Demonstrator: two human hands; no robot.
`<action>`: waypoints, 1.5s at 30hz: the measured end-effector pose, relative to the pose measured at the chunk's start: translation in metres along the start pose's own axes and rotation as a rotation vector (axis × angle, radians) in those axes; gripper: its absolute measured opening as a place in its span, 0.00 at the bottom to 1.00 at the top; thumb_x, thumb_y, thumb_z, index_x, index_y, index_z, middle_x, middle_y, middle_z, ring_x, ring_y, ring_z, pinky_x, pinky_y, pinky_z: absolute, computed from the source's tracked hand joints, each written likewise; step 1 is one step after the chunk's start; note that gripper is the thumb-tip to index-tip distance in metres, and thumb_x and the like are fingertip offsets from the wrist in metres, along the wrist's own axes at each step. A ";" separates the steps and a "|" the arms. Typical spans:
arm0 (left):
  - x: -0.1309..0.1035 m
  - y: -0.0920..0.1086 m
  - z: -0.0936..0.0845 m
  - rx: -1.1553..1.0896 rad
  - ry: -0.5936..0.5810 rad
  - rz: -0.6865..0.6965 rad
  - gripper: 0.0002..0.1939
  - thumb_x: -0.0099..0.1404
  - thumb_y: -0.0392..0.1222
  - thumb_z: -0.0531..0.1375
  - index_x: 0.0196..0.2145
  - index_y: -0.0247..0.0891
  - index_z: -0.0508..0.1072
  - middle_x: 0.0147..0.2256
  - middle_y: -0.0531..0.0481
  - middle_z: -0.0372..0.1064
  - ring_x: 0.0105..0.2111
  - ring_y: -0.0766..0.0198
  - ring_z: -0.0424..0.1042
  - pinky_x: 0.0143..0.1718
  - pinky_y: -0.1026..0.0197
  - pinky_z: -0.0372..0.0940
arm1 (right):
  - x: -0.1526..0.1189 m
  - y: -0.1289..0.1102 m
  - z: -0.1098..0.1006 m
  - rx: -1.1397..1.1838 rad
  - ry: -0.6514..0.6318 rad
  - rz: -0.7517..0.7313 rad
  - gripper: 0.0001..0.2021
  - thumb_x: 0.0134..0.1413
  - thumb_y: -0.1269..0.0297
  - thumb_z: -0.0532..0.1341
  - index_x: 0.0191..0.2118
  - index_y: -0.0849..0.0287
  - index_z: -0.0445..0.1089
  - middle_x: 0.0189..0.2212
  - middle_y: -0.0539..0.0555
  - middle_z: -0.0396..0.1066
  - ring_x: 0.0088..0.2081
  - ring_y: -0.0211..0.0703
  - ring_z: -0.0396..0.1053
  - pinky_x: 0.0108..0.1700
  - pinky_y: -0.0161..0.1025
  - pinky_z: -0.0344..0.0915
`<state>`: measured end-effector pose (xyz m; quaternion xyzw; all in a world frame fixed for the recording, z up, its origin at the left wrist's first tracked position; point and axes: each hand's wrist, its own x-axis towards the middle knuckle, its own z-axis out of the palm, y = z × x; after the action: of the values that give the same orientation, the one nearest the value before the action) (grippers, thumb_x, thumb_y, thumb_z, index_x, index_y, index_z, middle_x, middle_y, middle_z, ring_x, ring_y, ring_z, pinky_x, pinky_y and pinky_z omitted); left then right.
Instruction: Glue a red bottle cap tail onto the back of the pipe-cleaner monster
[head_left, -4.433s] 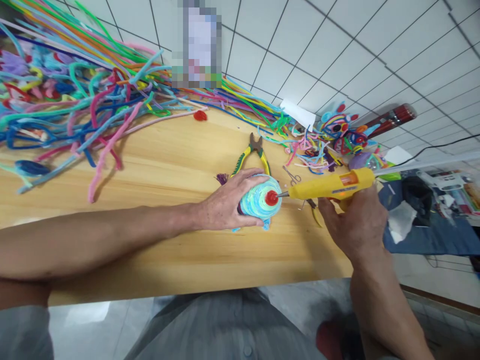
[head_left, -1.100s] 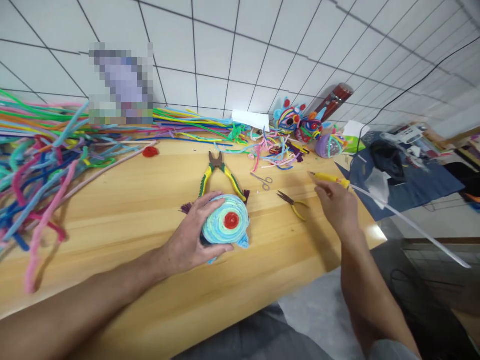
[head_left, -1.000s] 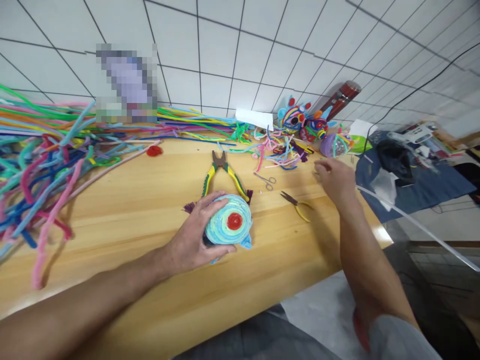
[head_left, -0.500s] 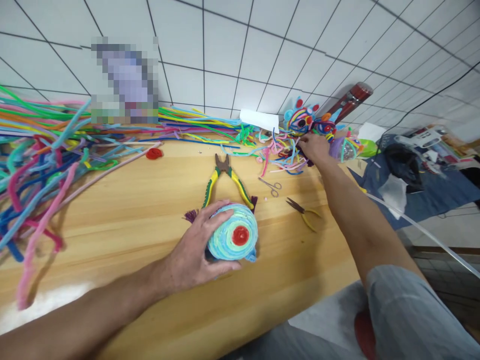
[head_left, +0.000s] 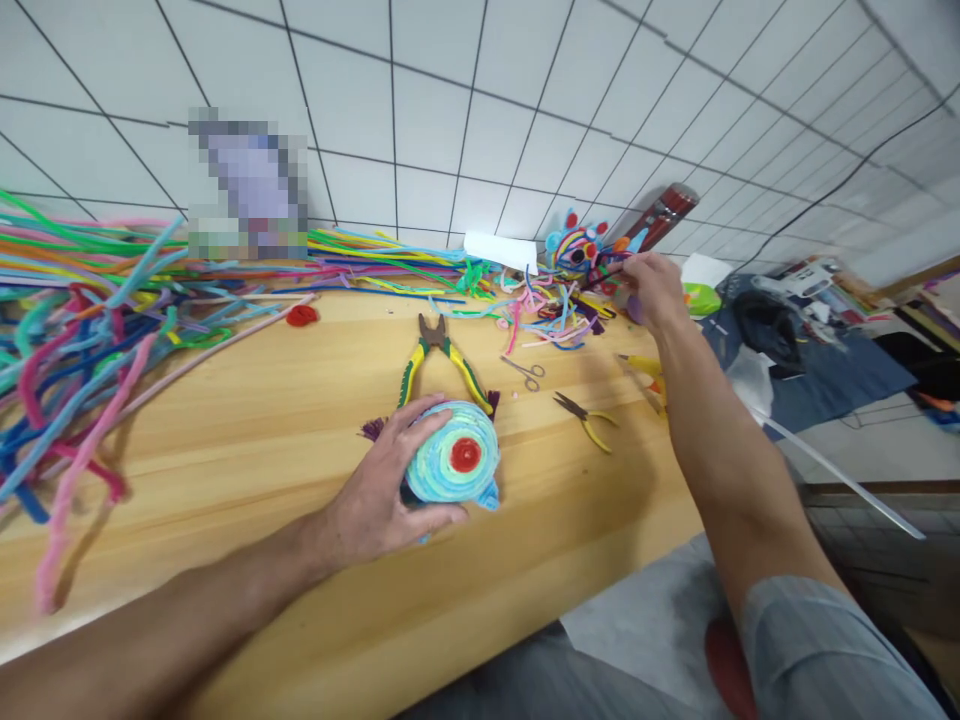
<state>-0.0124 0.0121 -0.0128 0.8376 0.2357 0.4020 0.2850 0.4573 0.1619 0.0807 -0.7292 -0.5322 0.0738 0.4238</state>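
Note:
My left hand [head_left: 397, 480] is wrapped round the side of a rounded craft piece [head_left: 442, 478] coiled from light blue and pale green pipe cleaners, with a red disc at its centre. Dark purple tassels [head_left: 373, 429] stick out beyond it on both sides. At the far right of the table, my right hand [head_left: 651, 285] is raised with its fingers pinched together. A thin dark strand seems to show at the fingertips, too small to name. Below them lies a heap of short pipe cleaner scraps [head_left: 555, 310], beside a colourful pipe cleaner figure [head_left: 576, 250].
Pliers with yellow-green handles [head_left: 409, 375] lie open behind the craft piece. Small scissors [head_left: 523, 374] and yellow-handled pliers [head_left: 585, 420] rest to the right. Long pipe cleaners [head_left: 82, 330] cover the left. A red coil [head_left: 301, 316] and a dark red cylinder [head_left: 667, 215] are farther back.
My right hand has lifted up from the scrap heap and moved slightly right. My left hand keeps its hold on the craft piece. The whole view has shifted a little.

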 end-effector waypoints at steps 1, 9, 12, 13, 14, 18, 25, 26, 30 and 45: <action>0.000 -0.001 0.000 0.007 0.002 -0.002 0.56 0.60 0.53 0.77 0.76 0.49 0.52 0.70 0.31 0.60 0.72 0.36 0.61 0.69 0.33 0.65 | -0.006 -0.009 -0.005 0.074 -0.022 0.023 0.07 0.63 0.58 0.58 0.35 0.53 0.63 0.36 0.56 0.80 0.39 0.48 0.79 0.45 0.47 0.76; 0.008 0.003 -0.018 0.070 0.057 0.016 0.51 0.65 0.59 0.72 0.77 0.50 0.52 0.75 0.32 0.53 0.76 0.35 0.55 0.70 0.30 0.61 | -0.080 -0.100 -0.021 0.404 -0.212 -0.029 0.11 0.55 0.57 0.70 0.30 0.54 0.69 0.23 0.48 0.74 0.27 0.41 0.74 0.32 0.37 0.72; 0.022 0.021 -0.030 0.098 0.138 -0.040 0.31 0.74 0.52 0.66 0.69 0.47 0.64 0.72 0.35 0.58 0.73 0.42 0.60 0.70 0.34 0.64 | -0.116 -0.133 -0.019 0.362 -0.316 -0.158 0.11 0.56 0.56 0.71 0.31 0.54 0.72 0.24 0.49 0.76 0.26 0.37 0.71 0.29 0.35 0.68; 0.027 0.029 -0.034 0.106 0.162 -0.048 0.25 0.75 0.51 0.64 0.66 0.45 0.68 0.70 0.36 0.61 0.72 0.45 0.62 0.70 0.36 0.64 | -0.128 -0.143 -0.017 0.361 -0.356 -0.192 0.11 0.56 0.56 0.71 0.32 0.54 0.72 0.25 0.49 0.76 0.26 0.37 0.70 0.29 0.35 0.67; 0.034 0.038 -0.037 0.108 0.173 -0.060 0.22 0.76 0.50 0.63 0.64 0.44 0.69 0.68 0.36 0.64 0.71 0.46 0.64 0.69 0.37 0.65 | -0.140 -0.151 -0.014 0.368 -0.395 -0.223 0.11 0.57 0.55 0.71 0.33 0.54 0.73 0.25 0.49 0.76 0.25 0.37 0.70 0.28 0.35 0.67; 0.062 0.067 -0.049 0.033 0.130 -0.163 0.19 0.74 0.52 0.64 0.57 0.40 0.75 0.56 0.39 0.74 0.58 0.51 0.73 0.57 0.47 0.74 | -0.178 -0.179 -0.004 0.370 -0.496 -0.341 0.09 0.60 0.55 0.70 0.36 0.53 0.75 0.28 0.49 0.76 0.28 0.40 0.71 0.29 0.38 0.67; 0.081 0.087 -0.056 -0.515 -0.030 -0.451 0.17 0.69 0.54 0.66 0.39 0.36 0.76 0.28 0.54 0.73 0.26 0.67 0.71 0.29 0.63 0.67 | -0.202 -0.204 0.001 0.257 -0.481 -0.662 0.03 0.64 0.65 0.66 0.37 0.51 0.77 0.33 0.49 0.80 0.35 0.44 0.76 0.39 0.43 0.71; 0.080 0.088 -0.057 -0.565 -0.032 -0.480 0.17 0.68 0.55 0.66 0.38 0.36 0.75 0.26 0.55 0.72 0.24 0.68 0.70 0.27 0.64 0.66 | -0.203 -0.204 0.001 0.240 -0.468 -0.705 0.04 0.65 0.66 0.66 0.38 0.51 0.77 0.34 0.49 0.80 0.37 0.45 0.77 0.41 0.43 0.71; 0.075 0.089 -0.060 -0.630 -0.056 -0.584 0.20 0.62 0.56 0.70 0.36 0.34 0.75 0.23 0.55 0.71 0.21 0.70 0.68 0.23 0.67 0.64 | -0.204 -0.196 0.003 0.144 -0.400 -0.892 0.05 0.68 0.67 0.65 0.41 0.49 0.78 0.38 0.50 0.83 0.42 0.47 0.79 0.47 0.45 0.73; 0.078 0.099 -0.058 -0.305 -0.034 -0.714 0.14 0.70 0.48 0.63 0.30 0.37 0.76 0.20 0.56 0.64 0.19 0.70 0.65 0.21 0.68 0.61 | -0.207 -0.158 0.009 0.072 -0.166 -1.167 0.07 0.72 0.70 0.62 0.47 0.54 0.77 0.39 0.54 0.83 0.43 0.47 0.79 0.48 0.45 0.73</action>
<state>0.0014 0.0052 0.1253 0.6575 0.4453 0.2941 0.5319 0.2516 0.0052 0.1139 -0.2929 -0.8738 -0.0969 0.3758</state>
